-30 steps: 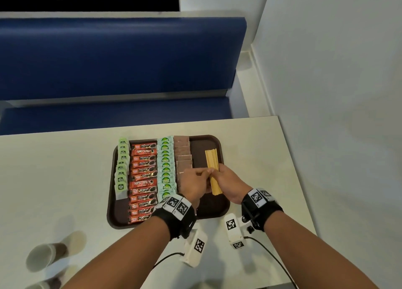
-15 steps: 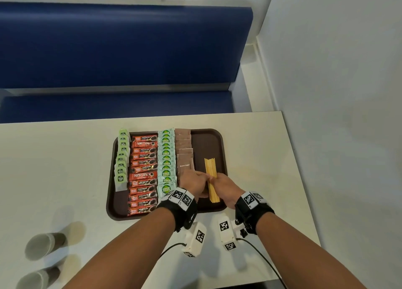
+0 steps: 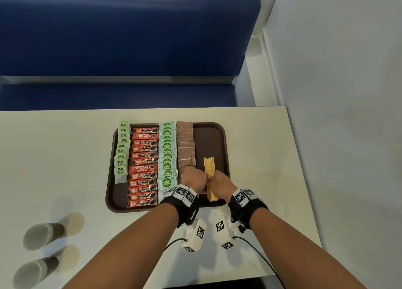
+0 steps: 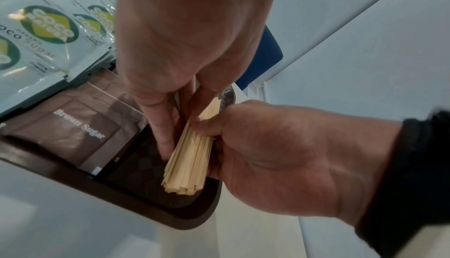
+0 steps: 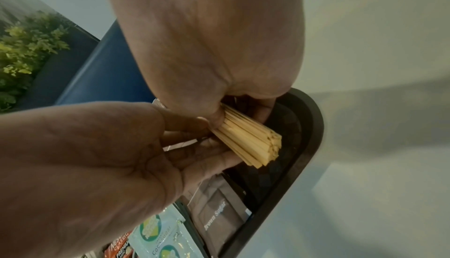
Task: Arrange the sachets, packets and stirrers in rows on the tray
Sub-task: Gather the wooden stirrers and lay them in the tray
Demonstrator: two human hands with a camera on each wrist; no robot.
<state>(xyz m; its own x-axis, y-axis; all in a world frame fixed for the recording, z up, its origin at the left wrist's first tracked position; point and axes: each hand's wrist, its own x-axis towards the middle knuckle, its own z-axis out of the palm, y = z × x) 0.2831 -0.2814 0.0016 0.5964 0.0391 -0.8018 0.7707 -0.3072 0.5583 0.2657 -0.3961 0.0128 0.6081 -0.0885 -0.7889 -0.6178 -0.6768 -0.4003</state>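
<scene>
Stirrers being drawn toward the tray's near edge.

Head view: the stirrers (image 3: 209, 175), one bundle, are now being held nearer the tray (image 3: 219, 134) front beside four finished rows. Wrist views: the bundle is being pinched by left hand (image 4: 185, 50) and right hand (image 5: 207, 50); individual stirrers cannot be counted.

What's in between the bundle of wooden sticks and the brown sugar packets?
Only bare brown plastic tray floor and the left hand's fingers, touching the bundle of pale wooden stirrers beside the brown paper sugar packets; the left wrist view shows it.
</scene>
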